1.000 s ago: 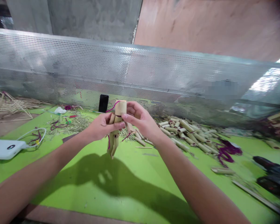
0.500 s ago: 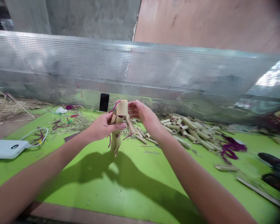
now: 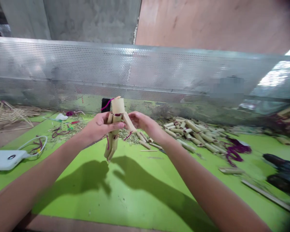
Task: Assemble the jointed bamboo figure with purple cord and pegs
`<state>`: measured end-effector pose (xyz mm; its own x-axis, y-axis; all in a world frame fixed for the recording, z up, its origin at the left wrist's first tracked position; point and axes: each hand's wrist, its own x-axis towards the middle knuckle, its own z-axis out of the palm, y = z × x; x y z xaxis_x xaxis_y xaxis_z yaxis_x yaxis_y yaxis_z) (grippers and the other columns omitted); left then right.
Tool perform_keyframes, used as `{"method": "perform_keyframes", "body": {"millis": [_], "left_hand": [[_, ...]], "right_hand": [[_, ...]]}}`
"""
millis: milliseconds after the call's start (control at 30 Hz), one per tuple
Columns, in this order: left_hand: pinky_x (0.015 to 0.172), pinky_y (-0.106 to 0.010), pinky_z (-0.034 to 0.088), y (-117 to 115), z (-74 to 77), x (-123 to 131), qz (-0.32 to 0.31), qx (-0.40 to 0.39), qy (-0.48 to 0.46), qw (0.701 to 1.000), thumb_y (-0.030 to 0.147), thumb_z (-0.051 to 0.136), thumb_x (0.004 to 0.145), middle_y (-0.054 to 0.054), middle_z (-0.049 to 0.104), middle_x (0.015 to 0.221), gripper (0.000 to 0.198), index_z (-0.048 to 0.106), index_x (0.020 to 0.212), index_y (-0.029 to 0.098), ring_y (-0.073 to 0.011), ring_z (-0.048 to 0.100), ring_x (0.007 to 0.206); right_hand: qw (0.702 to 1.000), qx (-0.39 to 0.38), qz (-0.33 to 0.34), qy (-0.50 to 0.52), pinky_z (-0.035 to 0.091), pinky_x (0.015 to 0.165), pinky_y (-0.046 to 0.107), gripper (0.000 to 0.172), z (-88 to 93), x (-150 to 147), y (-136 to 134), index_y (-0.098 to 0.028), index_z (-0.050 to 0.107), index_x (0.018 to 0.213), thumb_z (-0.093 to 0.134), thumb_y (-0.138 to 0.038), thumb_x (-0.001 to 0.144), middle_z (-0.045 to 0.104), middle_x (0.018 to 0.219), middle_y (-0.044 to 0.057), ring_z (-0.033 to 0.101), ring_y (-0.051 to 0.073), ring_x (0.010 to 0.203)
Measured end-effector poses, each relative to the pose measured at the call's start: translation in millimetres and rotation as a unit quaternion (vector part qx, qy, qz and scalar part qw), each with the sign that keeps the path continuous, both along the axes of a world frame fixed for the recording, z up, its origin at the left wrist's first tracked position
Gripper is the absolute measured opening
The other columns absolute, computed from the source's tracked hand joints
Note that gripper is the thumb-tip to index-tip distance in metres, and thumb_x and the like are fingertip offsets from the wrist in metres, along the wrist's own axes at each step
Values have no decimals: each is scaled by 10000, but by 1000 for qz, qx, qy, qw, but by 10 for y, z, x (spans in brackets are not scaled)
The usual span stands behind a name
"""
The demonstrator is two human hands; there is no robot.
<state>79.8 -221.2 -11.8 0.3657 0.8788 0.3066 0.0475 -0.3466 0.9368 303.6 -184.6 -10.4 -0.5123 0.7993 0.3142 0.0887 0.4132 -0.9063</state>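
Bamboo figure (image 3: 116, 118) upright, long axis vertical, legs down; left hand (image 3: 100, 127) grips torso, right hand (image 3: 141, 121) touches arm.

We are holding our left hand (image 3: 100, 127) and right hand (image 3: 143, 122) over the green mat (image 3: 140, 193), with the perforated metal screen (image 3: 135, 77) blocking ahead and heaped bamboo tubes (image 3: 193, 133) crowding the right.

Left hand (image 3: 101, 126) grips a jointed bamboo figure (image 3: 114, 129) round the body, tube head up, legs hanging. Right hand (image 3: 142, 123) is curled, fingertips (image 3: 130, 119) against the figure's angled limb (grip there hard to judge). Purple cord (image 3: 106, 104) pokes from the head. Below, a green mat (image 3: 145, 180); bamboo tubes (image 3: 190, 132) piled right, power bank (image 3: 4, 160) left.
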Motion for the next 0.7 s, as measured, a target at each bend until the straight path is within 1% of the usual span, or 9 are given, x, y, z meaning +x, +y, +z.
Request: {"method": "perform_keyframes", "body": {"millis": [33,67,133,267,367,467,567,633,700], "left_hand": [[774,-337,554,17,10,18,0,3,12,1000,452,877,694,-56,756,977,473,713,1043,177,-214,688,862],[769,-337,549,38,22,43,0,5,25,1000,456,888,672,-50,753,952,488,710,1031,177,-216,684,850],[771,-341,536,92,52,116,-3,11,49,999,468,897,640,-47,751,925,507,708,1010,179,-225,679,850],[774,-341,518,232,125,342,-25,28,74,997,508,860,674,-62,758,965,475,716,990,185,-234,678,883],[749,-329,504,354,192,559,-48,55,76,994,541,807,739,-73,754,979,438,725,979,184,-236,677,903],[761,-333,494,496,293,815,-50,75,100,991,537,801,758,-75,757,1012,421,741,997,196,-244,678,934],[763,-350,486,657,414,1115,-31,92,104,990,479,819,759,-65,748,986,377,754,1012,207,-246,674,898],[780,-365,486,766,480,1336,-22,98,95,990,430,828,763,-66,734,959,341,757,999,194,-244,668,875],[807,-374,486,869,521,1569,-34,100,71,992,391,830,771,-70,720,950,299,752,962,174,-235,660,870]], "right_hand": [[1000,5,3,-17,557,819,399,276,-21,18,-35,-221,673,1061,574,-445,933,725,1053,68,689,239,921],[999,11,1,-36,556,836,395,243,-43,38,-73,-233,666,1103,604,-357,903,719,1092,57,686,233,942],[996,23,-4,-81,554,860,394,303,-91,93,-147,-256,654,1156,623,-241,855,717,1117,37,682,225,960],[979,46,-9,-196,552,852,397,292,-174,331,-284,-262,669,1127,603,-186,854,725,1084,33,677,230,964],[964,66,-42,-253,547,809,387,261,-201,651,-406,-264,688,1127,595,-217,888,727,1104,44,677,236,960],[944,82,-100,-303,530,804,403,174,-195,1049,-534,-258,727,1037,603,-306,925,745,1064,52,676,241,907],[925,81,-175,-328,521,783,411,221,-205,1469,-599,-237,730,978,580,-393,936,755,1004,64,675,242,857],[909,79,-241,-332,510,702,395,273,-246,1737,-591,-225,722,946,566,-448,928,760,940,71,666,231,761],[894,77,-297,-327,487,618,374,306,-315,1977,-554,-223,720,945,549,-476,921,767,884,69,635,209,644]]}}
